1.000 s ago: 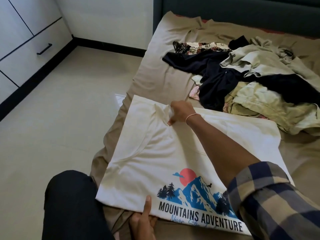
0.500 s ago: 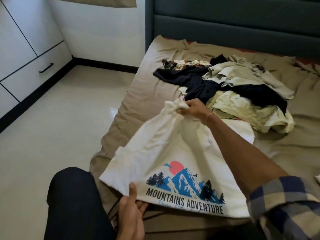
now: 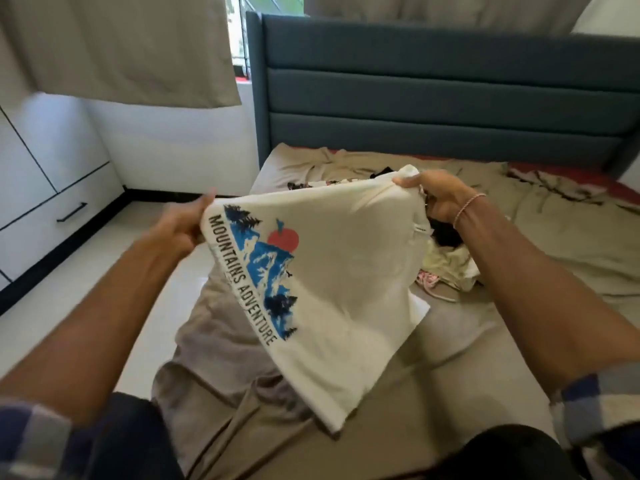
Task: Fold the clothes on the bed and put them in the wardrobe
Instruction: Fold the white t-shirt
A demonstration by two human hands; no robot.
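- left hand (image 3: 183,225): raised over the near side of the bed, fingers curled, pinching the edge of the white T-shirt (image 3: 346,278) right beside its "MOUNTAINS ADVENTURE" lettering.
- right hand (image 3: 440,199): level with the left hand and well apart from it, thumb and fingers gripping a bunched upper corner of the same shirt; thin bracelet (image 3: 467,205) on the wrist.
- white T-shirt: held in the air, stretched between both hands. The print is turned sideways, with the lettering running down from the left hand. The lower corner hangs below both hands, towards the bed sheet (image 3: 519,289); contact with the sheet cannot be told.
- pile of clothes (image 3: 446,265): lies on the sheet below and just beyond the right hand, partly hidden behind the shirt; pale yellow, black and patterned pieces show.
- bed sheet: beige and crumpled, spread under both hands.
- headboard (image 3: 433,98): blue-grey, padded, upright beyond both hands.
- wardrobe (image 3: 41,188): white, off to the left of the left hand; drawer front with a black handle (image 3: 71,212).
- curtain (image 3: 121,46): beige, hanging above the left hand.
- checked sleeves (image 3: 595,410): pushed up on both forearms, nearer the viewer than the hands.
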